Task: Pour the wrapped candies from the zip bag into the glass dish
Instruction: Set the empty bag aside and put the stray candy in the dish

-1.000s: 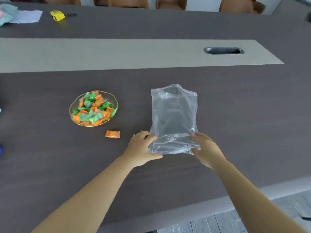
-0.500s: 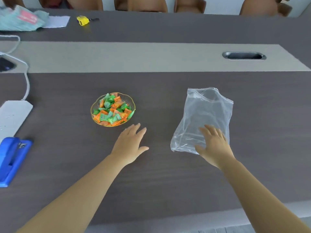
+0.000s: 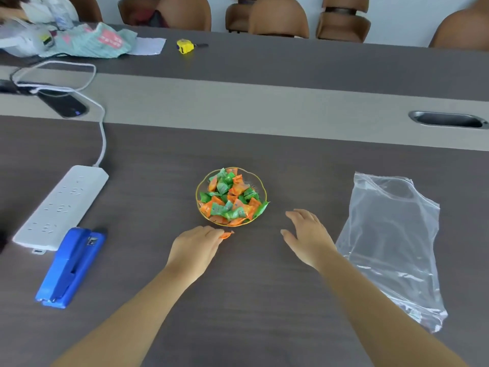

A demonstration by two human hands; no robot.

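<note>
Two bare hands rest low over a dark wood-grain table [image 3: 264, 300] crossed by a pale band. Largest of the task's things, the zip bag [image 3: 394, 245] lies flat and empty at right, its long axis running away from the person and leaning slightly left at the far end; the open mouth points to the far side, the crumpled bottom toward the near edge. A white power strip [image 3: 62, 206] and a blue stapler [image 3: 71, 266] lie at left, both angled up to the right. The glass dish [image 3: 260, 190], gold-rimmed, stands at centre, heaped with green and orange wrapped candies [image 3: 230, 200]. The right hand [image 3: 308, 238] hovers between dish and bag, fingers spread, grip wide and holding nothing. The left hand [image 3: 194, 251] sits just near of the dish, its fingertips pinched narrow on a single orange candy [image 3: 226, 235] whose free end points right. A yellow tape measure [image 3: 184, 46] lies on the far side.
</note>
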